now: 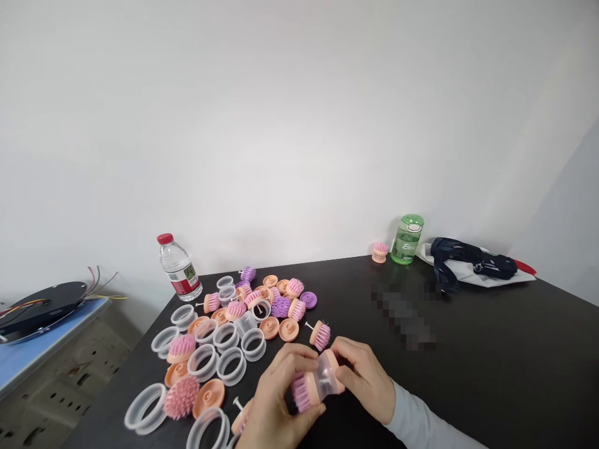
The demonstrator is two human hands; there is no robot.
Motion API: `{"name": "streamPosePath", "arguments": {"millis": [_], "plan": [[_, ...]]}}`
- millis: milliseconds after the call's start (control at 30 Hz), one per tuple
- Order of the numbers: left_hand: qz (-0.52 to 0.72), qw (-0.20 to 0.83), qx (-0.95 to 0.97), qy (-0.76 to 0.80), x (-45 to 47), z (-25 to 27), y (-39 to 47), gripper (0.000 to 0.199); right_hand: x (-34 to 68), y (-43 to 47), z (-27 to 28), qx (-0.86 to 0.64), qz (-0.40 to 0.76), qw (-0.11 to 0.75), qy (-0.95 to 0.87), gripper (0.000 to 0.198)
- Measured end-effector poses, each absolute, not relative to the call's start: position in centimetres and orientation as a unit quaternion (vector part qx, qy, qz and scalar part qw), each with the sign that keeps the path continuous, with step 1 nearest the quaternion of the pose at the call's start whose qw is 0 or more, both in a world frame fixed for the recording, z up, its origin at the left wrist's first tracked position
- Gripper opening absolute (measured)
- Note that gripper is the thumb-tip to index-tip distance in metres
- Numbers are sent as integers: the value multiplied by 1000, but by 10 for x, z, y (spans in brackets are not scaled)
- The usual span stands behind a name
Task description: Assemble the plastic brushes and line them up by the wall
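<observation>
Between my two hands, above the front of the black table, is a small round scrub brush point(324, 376) with pink bristles, a clear ring in its middle and a peach cap. My left hand point(279, 399) grips the bristle end, bristles facing left. On the cap end my right hand point(367, 378) has its thumb and fingers closed. Just beyond lies a loose pink brush head point(320, 335) with a white stem. Another brush head point(242, 416) is partly hidden behind my left hand.
Left of my hands spread several clear rings point(231, 366), peach caps point(208, 398), a purple cap point(308, 300) and pink and purple brush heads. A water bottle point(180, 267), a green bottle point(407, 240), a whole brush point(380, 252) and a dark umbrella point(472, 259) stand or lie toward the wall.
</observation>
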State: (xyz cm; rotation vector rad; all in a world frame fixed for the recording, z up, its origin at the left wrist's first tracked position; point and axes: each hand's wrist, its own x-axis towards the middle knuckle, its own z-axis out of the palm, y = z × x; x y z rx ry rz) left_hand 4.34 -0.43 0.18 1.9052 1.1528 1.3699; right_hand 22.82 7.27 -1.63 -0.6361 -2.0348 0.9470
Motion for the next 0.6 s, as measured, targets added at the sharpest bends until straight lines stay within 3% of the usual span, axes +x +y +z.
{"name": "streamPosePath", "arguments": {"millis": [300,500,600], "plan": [[527,223,651,500,34,-3,-1,34,224,75,-16,-174,445,415,-774,82],[520,204,672,485,31,-4,2,35,224,82,-22,-211,445,421,-761,67],[509,176,689,485,29,-4,4,37,226,83,-19,-200,439,432,-762,79]]}}
